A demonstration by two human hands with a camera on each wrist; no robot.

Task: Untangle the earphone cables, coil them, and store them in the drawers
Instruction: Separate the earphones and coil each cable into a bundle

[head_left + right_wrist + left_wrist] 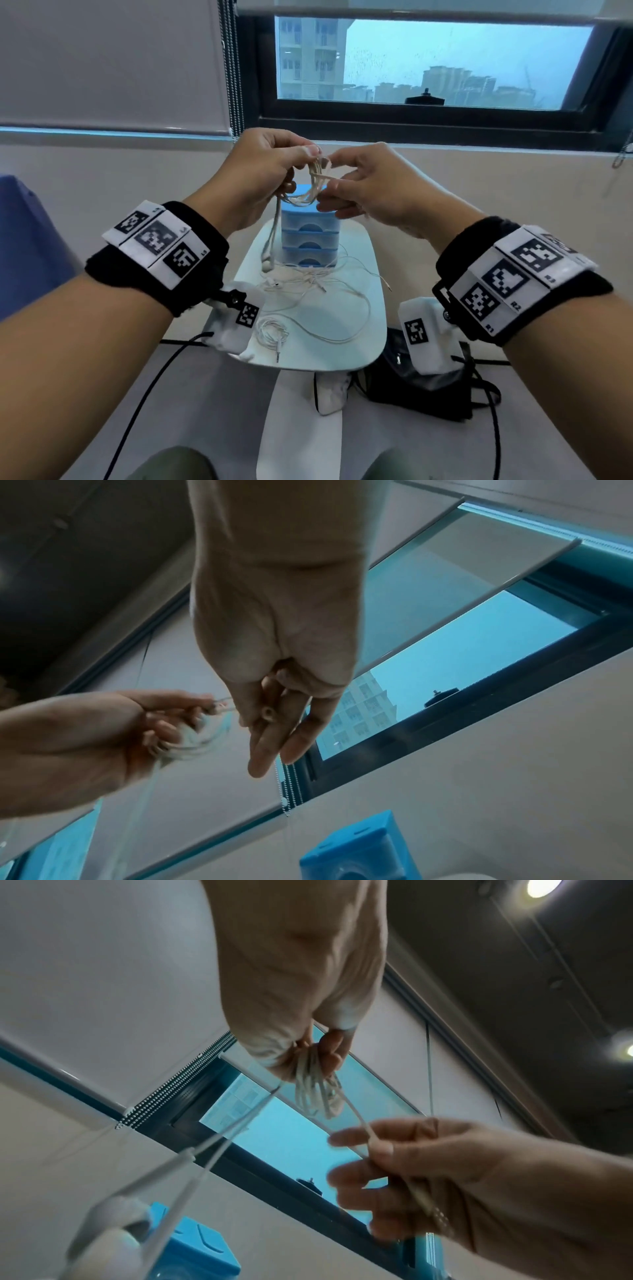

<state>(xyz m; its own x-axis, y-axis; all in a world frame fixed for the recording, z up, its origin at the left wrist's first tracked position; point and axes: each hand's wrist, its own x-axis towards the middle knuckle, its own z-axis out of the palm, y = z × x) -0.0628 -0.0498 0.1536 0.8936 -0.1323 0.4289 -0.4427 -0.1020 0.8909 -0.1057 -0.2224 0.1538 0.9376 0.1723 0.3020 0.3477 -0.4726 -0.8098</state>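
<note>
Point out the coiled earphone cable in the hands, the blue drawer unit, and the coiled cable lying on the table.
held coil (313, 186): head view, on its looped strands.
blue drawer unit (310, 236): head view, middle drawer front.
coiled cable on the table (272, 334): head view, on its loops.

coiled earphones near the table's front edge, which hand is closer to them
Left. The left hand is raised above and beyond the coiled earphones, slightly left; the right hand is raised further off to the right.

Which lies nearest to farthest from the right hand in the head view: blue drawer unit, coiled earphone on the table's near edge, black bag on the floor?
From the right hand:
1. Blue drawer unit, just below-left.
2. Coiled earphone, near table edge, left.
3. Black bag, floor, right of table; close to call with the coil.
</note>
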